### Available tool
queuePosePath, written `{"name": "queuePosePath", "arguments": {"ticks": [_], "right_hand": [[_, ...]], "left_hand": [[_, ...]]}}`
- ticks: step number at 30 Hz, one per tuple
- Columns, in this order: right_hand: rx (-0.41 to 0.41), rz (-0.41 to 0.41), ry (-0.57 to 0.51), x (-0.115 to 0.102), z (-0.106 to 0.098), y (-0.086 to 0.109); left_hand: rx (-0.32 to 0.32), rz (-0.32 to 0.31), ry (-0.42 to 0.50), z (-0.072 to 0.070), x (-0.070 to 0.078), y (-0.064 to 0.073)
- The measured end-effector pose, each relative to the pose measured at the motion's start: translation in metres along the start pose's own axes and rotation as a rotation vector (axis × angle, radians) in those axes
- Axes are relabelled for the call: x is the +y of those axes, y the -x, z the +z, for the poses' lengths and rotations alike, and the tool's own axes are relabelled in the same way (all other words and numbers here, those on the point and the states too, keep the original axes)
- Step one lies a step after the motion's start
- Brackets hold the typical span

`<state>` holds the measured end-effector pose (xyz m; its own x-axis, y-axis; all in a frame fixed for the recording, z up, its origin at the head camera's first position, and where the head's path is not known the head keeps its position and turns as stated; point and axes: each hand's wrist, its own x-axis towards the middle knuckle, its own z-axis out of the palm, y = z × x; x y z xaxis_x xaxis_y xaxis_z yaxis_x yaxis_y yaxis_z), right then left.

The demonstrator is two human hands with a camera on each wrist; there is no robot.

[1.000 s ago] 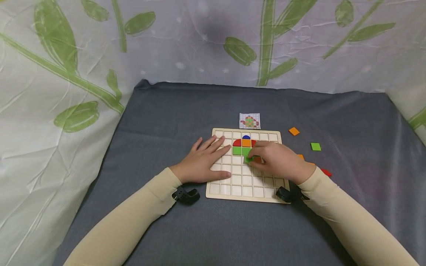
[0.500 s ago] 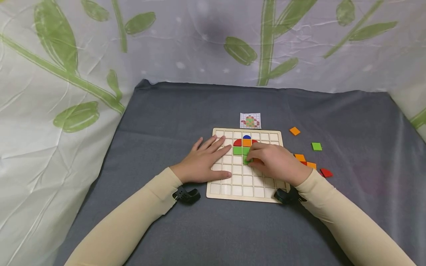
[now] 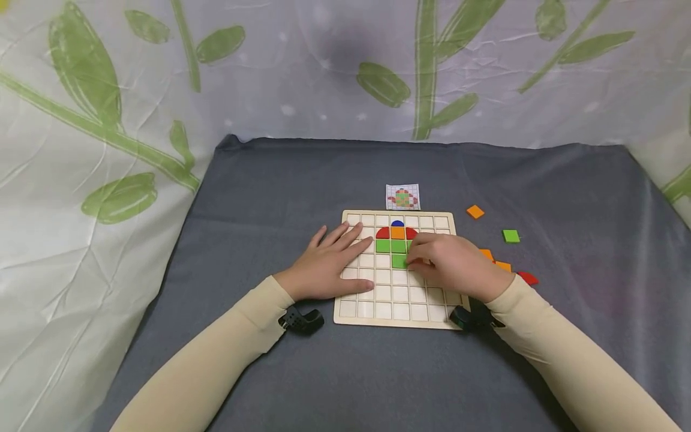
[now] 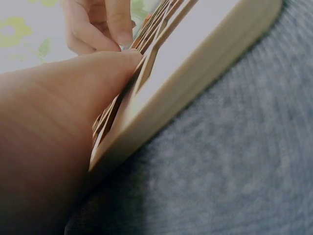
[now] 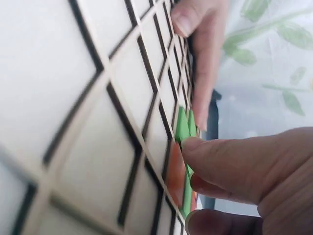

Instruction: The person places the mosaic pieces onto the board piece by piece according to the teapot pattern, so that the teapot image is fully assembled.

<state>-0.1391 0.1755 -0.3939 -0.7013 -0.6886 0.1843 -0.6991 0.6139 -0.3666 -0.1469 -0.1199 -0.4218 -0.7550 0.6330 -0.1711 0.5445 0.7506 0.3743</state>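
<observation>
In the head view a wooden grid board lies on the grey cloth. My left hand rests on its left side, fingers spread. My right hand is over the board's right half, fingers bent. Its thumb touches a green square tile, which lies in a cell; in the right wrist view a gap shows between thumb and fingers. An orange tile sits beside that green tile, hidden by the hand from above. Farther up are an orange tile, red quarter-round tiles, more green tiles and a blue piece.
A small pattern card lies just beyond the board's far edge. To the right are a loose orange tile, a green tile, further orange tiles and a red piece, partly behind the right arm.
The green tile, tilted in my right fingers a second ago, now lies flat in its cell. My right fingertips have shifted slightly right of it. The left hand stays in place.
</observation>
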Motion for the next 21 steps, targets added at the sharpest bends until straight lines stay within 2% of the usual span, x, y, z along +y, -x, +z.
{"name": "queuePosePath", "arguments": {"ticks": [5,11,21], "right_hand": [[0.005,0.052,-0.002,0.006,-0.013,0.014],[-0.042,0.186,0.013,0.016,-0.03,0.034],[-0.22,0.395,-0.04,0.047,-0.064,0.055]], "left_hand": [[0.01,0.007,0.018,-0.001,0.001,0.001],[0.003,0.003,0.01,0.001,0.001,0.001],[0.006,0.011,0.002,0.001,-0.002,0.001]]}}
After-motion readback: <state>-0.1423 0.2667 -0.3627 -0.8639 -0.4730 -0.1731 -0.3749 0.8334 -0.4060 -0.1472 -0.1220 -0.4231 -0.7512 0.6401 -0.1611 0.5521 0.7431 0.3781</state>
